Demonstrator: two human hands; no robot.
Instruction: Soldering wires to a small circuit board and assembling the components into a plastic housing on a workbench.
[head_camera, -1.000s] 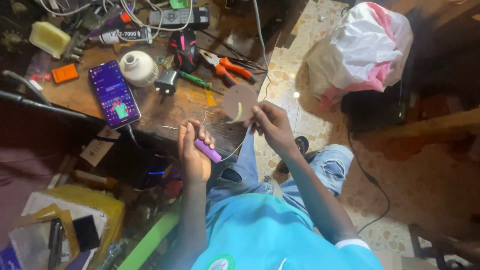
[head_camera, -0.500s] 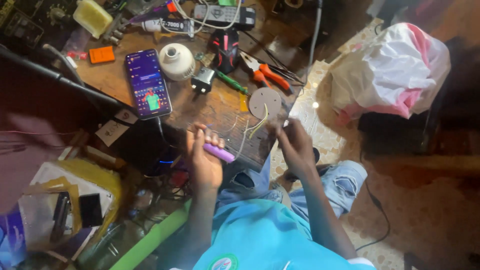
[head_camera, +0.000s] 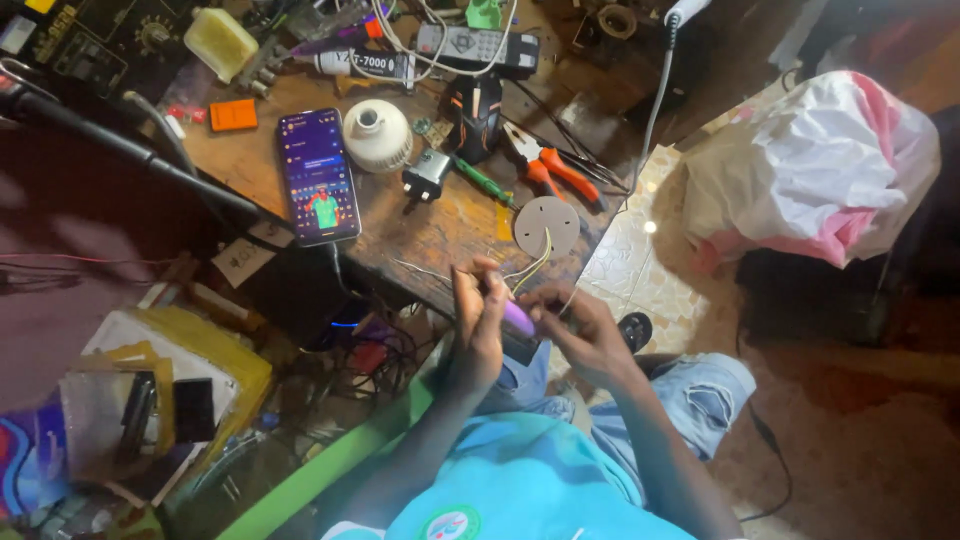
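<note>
The left hand (head_camera: 478, 322) pinches a small purple tool (head_camera: 517, 318), its long axis angled toward the right hand (head_camera: 572, 330). Right fingers pinch thin wires (head_camera: 535, 268) running up to the round disc (head_camera: 546, 224) on the worktop (head_camera: 440, 225).

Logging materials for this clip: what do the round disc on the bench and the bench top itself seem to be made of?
Round disc: probably a thin circuit board, matte tan, with small holes and thin wires running from it toward the hands. Bench top: looks like bare, worn wood, brown, dull and stained.
</note>
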